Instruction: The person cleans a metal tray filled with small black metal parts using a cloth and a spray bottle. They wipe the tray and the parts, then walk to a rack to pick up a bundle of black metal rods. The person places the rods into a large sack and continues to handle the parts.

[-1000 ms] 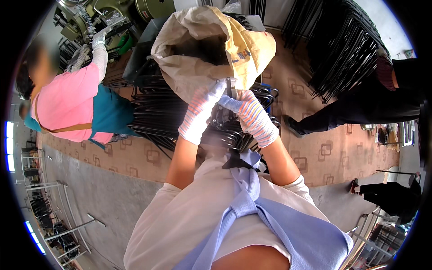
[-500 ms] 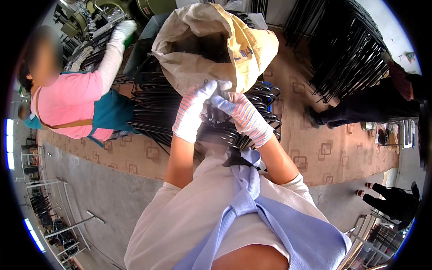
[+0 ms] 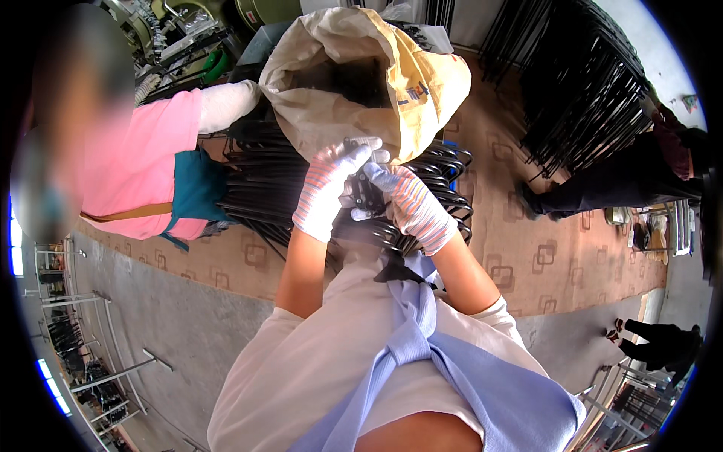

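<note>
Both my hands wear pale gloves with striped cuffs and meet in front of a large open sack. Between them is a small black metal piece with shiny round rivets or holes (image 3: 367, 194). My left hand (image 3: 330, 184) is closed around its left side, its fingers partly overlapping the piece. The fingers of my right hand (image 3: 410, 200) grip it from the right. Just beyond stands the tan woven sack (image 3: 320, 124), its mouth open and its inside dark. Under my hands lies a stack of bent black tubes (image 3: 260, 181).
A co-worker in a pink top (image 3: 151, 166) stands close on the left, one sleeved arm reaching toward the sack. Green machinery (image 3: 252, 11) is at the back left. Bundled black tube frames (image 3: 587, 83) lean at right, beside another person (image 3: 625, 177). Patterned brown matting (image 3: 520, 256) covers the floor.
The co-worker has come nearer, and their arm has swung from the machine down toward the sack. My hands stay nearly in place, with the black metal piece turned slightly between them.
</note>
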